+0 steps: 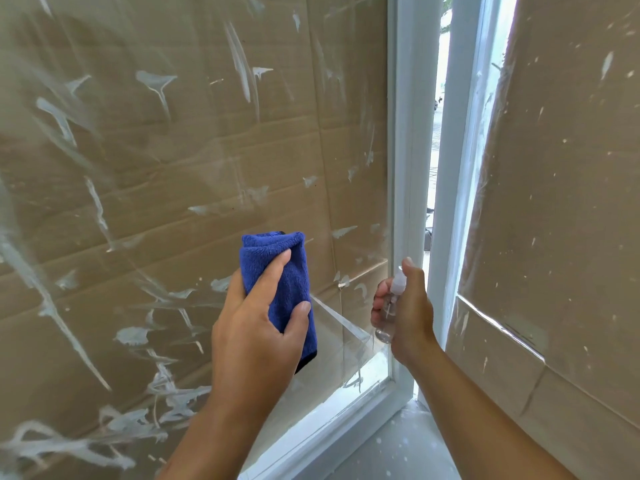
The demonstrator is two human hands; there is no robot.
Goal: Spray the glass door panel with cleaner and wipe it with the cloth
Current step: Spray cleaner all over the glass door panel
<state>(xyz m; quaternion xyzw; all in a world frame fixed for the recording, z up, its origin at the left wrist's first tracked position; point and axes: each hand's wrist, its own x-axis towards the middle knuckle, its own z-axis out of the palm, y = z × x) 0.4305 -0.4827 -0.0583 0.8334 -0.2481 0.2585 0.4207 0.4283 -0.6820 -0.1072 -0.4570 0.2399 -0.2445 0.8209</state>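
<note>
Two hands are up in front of the glass door panel (180, 168), and I read this as the spraying step, with wiping to follow. My left hand (256, 327) grips the folded blue cloth (280, 289): thumb across its front, fingers wrapped behind, the fold standing upright just in front of the glass. Whether the cloth actually touches the pane I cannot tell from this view. My right hand (405, 313) is curled round a small clear spray bottle (389, 306), with the index finger up on the white pump head and the nozzle pointing left toward the lower right corner of the panel.

The glass is smeared all over with white streaks and dried drips, thick at the lower left and scattered up the middle, and brown cardboard (173, 209) sits behind it. The white frame (403, 168) runs just right of the bottle, and past it a narrow gap shows daylight beside a second panel (554, 202).

Since I see no fresh mist on the pane, I judge that little or none of the cleaning is done here. The next move calls for a firm press on the pump with the nozzle kept square to the streaked glass, then bringing the cloth flat onto the wetted patch and working across with steady pressure.
</note>
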